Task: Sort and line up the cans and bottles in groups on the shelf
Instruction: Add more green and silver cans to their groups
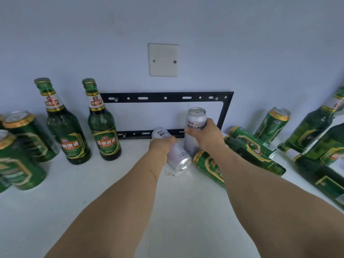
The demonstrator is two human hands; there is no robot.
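Note:
My left hand (161,146) grips a white can (179,157) that lies tilted on the white shelf (111,183), its bottom end facing me. My right hand (206,136) grips a second white can (196,118) that stands upright against the wall. Two green bottles (64,127) (103,125) stand upright side by side at the left. Further left stand green cans (28,135) (16,162). Right of my hands, a green can (206,166) and green bottles (255,151) lie on their sides.
A black metal bracket (167,97) is fixed to the wall behind the white cans, under a white wall plate (163,59). At the right stand an upright green can (273,123) and more green bottles (316,127), some lying down near the shelf's right edge.

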